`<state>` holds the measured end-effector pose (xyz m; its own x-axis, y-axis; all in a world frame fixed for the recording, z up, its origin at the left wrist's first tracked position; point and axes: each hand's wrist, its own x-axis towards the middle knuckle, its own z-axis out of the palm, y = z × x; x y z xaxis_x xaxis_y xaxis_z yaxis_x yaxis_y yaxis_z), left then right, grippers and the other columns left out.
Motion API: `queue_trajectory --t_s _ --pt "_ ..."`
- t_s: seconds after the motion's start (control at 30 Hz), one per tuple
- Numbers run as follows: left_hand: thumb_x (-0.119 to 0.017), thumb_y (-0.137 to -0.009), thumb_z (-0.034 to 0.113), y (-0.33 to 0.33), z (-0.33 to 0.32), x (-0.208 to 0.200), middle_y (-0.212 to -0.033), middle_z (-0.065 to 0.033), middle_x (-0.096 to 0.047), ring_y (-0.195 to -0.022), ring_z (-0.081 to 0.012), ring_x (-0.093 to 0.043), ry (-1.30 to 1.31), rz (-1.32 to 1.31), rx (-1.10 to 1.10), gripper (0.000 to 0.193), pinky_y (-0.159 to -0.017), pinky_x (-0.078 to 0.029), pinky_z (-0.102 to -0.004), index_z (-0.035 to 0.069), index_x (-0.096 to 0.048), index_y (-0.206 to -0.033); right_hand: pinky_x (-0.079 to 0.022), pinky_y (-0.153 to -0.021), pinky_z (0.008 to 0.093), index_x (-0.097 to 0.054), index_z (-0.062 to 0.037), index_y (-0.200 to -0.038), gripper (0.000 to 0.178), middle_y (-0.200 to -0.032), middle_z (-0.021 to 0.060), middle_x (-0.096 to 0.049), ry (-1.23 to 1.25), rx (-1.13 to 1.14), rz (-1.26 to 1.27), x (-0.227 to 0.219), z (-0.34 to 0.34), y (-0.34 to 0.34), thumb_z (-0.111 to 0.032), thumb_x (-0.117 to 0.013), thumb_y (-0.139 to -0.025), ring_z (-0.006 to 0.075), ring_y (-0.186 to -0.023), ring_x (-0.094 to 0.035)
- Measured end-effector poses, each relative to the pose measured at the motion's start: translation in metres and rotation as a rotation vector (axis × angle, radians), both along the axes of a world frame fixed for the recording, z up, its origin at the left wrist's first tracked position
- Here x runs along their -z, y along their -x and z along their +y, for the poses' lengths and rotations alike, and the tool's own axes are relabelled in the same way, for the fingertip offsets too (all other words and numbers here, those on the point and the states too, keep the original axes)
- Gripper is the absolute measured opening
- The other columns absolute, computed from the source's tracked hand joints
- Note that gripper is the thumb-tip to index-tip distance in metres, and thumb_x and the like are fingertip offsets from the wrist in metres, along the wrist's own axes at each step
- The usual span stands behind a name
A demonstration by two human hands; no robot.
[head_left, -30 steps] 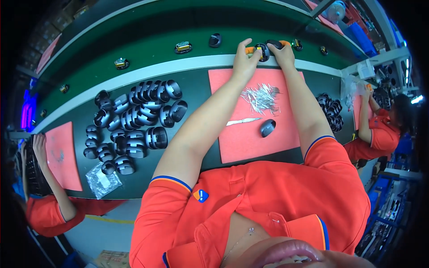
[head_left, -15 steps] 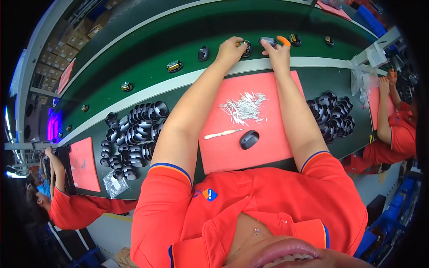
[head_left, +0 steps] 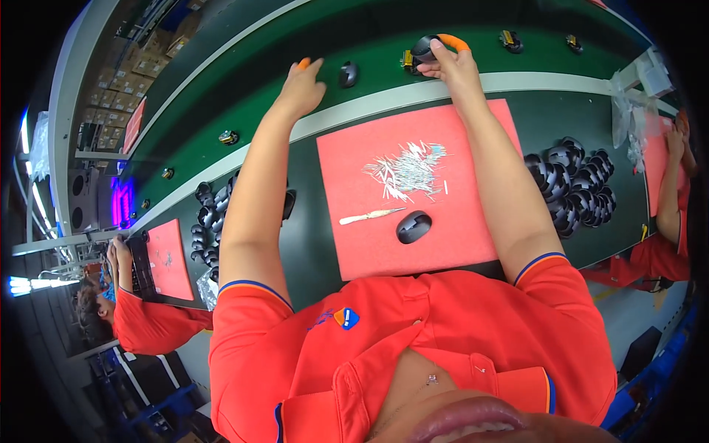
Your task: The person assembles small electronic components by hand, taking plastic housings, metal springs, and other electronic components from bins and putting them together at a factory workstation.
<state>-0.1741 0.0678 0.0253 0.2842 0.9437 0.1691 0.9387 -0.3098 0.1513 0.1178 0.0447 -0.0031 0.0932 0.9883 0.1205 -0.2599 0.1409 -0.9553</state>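
My right hand [head_left: 459, 74] grips a dark mouse shell [head_left: 424, 49] between thumb and fingers, over the green belt. A finger of it wears an orange cover [head_left: 455, 42]. Close beside that shell, partly hidden, is a mouse base with a gold-coloured part [head_left: 408, 62]. My left hand [head_left: 301, 90] reaches over the belt with its fingers apart, one in an orange cover; what lies under it is hidden. Right of it a dark mouse shell [head_left: 348, 74] rests on the belt. On the pink mat [head_left: 354, 258] lie a mouse shell [head_left: 414, 227], a pale pointed tool [head_left: 371, 216] and a pile of thin white strips [head_left: 406, 171].
More mouse bases [head_left: 509, 40] sit along the belt [head_left: 258, 111], behind a pale rail [head_left: 539, 83]. Black shells [head_left: 572, 184] are heaped right of the mat, and others [head_left: 207, 221] left, partly behind my arm. Co-workers in red sit at both sides.
My left hand has left the mouse base near the right hand and moved left along the belt, its fingers spreading. The right hand has raised and tilted its shell. The view has shifted slightly.
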Motion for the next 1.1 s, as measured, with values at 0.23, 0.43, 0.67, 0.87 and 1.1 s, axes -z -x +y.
queue_trajectory --t_s 0.23,0.43,0.67,0.87,1.1 --pt "-0.057 -0.089 0.014 0.019 -0.036 0.0 -0.113 -0.0242 -0.059 -0.101 -0.0329 -0.061 -0.001 -0.124 -0.092 0.045 -0.09 -0.047 -0.0345 0.0 -0.048 -0.131 -0.051 -0.073 0.0266 -0.044 -0.0041 -0.134 0.049 -0.095 0.0091 -0.061 0.014 -0.155 0.011 -0.01 -0.016 0.021 -0.034 -0.051 -0.096 0.016 -0.081 -0.064" --pt "-0.063 -0.09 0.022 -0.042 -0.079 0.022 -0.102 -0.0064 -0.063 -0.093 -0.0134 -0.061 0.354 -1.579 -0.194 0.045 -0.081 -0.049 -0.0261 0.0 -0.05 -0.128 -0.05 -0.077 0.0252 -0.041 -0.0057 -0.138 0.049 -0.096 0.0059 -0.06 -0.045 -0.397 -0.255 -0.015 -0.027 0.039 -0.03 -0.05 -0.096 0.0149 -0.085 -0.063" --pt "-0.06 -0.092 0.019 -0.072 -0.093 0.036 -0.112 -0.0091 -0.06 -0.1 -0.014 -0.059 0.235 -1.786 -0.053 0.044 -0.088 -0.05 -0.028 -0.001 -0.047 -0.129 -0.048 -0.08 0.0258 -0.055 -0.0072 -0.125 0.039 -0.104 0.008 -0.063 -0.169 -0.173 -0.521 -0.022 -0.044 0.057 -0.021 -0.063 -0.09 0.0128 -0.088 -0.063" --pt "-0.062 -0.091 0.017 -0.074 -0.096 0.037 -0.114 -0.0119 -0.06 -0.102 -0.0149 -0.06 0.301 -1.807 -0.054 0.047 -0.09 -0.049 -0.0276 -0.004 -0.045 -0.129 -0.048 -0.079 0.0281 -0.058 -0.0059 -0.121 0.038 -0.096 0.0091 -0.066 -0.358 -0.015 -0.712 -0.02 -0.057 0.069 -0.02 -0.065 -0.086 0.0151 -0.084 -0.064" --pt "-0.062 -0.091 0.018 -0.073 -0.097 0.038 -0.111 -0.0103 -0.061 -0.102 -0.0142 -0.06 0.323 -1.805 -0.068 0.042 -0.089 -0.05 -0.0278 -0.003 -0.049 -0.125 -0.048 -0.079 0.0291 -0.059 -0.0064 -0.12 0.037 -0.097 0.0103 -0.066 -0.363 -0.004 -0.79 -0.013 -0.055 0.068 -0.021 -0.066 -0.086 0.0169 -0.085 -0.064"
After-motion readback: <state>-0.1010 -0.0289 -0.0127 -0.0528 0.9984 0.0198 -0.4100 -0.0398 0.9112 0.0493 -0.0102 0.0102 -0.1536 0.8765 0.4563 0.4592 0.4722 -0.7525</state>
